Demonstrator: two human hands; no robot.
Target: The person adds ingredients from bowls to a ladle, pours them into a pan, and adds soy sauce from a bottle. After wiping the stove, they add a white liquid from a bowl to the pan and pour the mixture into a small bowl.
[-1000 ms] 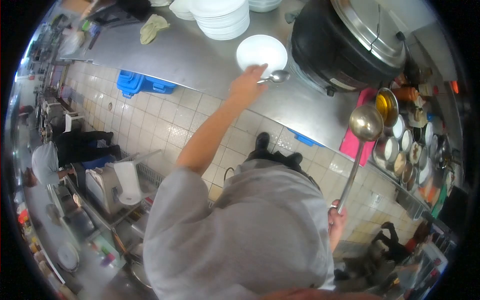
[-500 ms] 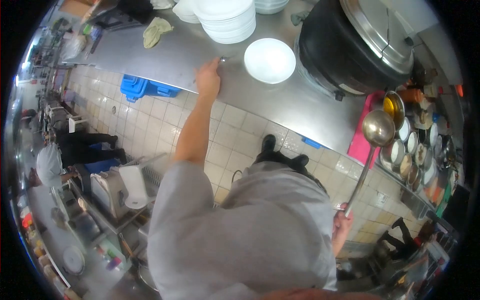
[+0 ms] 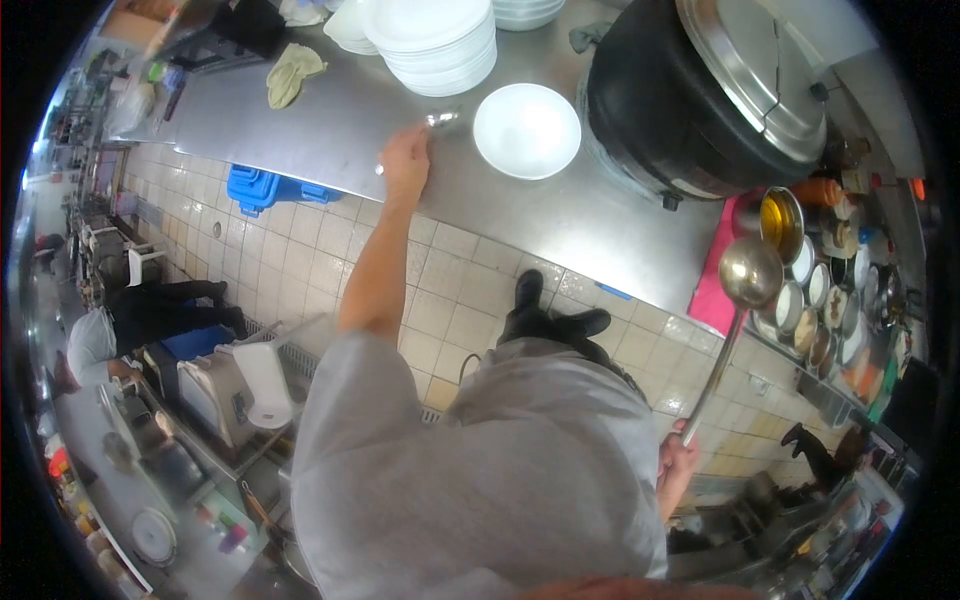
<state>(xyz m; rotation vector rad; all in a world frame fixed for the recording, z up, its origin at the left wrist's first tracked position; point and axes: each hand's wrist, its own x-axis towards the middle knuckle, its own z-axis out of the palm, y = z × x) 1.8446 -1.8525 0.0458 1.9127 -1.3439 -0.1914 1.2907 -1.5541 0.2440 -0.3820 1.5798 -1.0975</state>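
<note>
My left hand (image 3: pixel 405 165) is closed low over the steel counter, near its front edge. A small shiny metal utensil (image 3: pixel 441 118) shows just past its fingers, and a bright glint shows on the hand's other side; its exact kind I cannot tell. A white bowl (image 3: pixel 527 131) stands on the counter to the right of that hand. Down at the right side of my body, my right hand (image 3: pixel 678 460) grips the handle of a long metal ladle (image 3: pixel 750 273). The ladle's round head points up and away, overlapping a pink cloth (image 3: pixel 712 288) in this view.
Stacked white plates (image 3: pixel 440 60) and a crumpled cloth (image 3: pixel 295 75) lie on the steel counter (image 3: pixel 330 130). At right stands a black soup warmer (image 3: pixel 650 100) with a metal lid, beside several ingredient containers (image 3: pixel 790 305). A blue bin (image 3: pixel 252 188) is under the counter. Another person (image 3: pixel 95 340) bends at left.
My left hand has shifted slightly left and nearer to me, and more of the shiny metal shows. The ladle has dropped a little in view. The whole scene has shifted slightly with my head.
</note>
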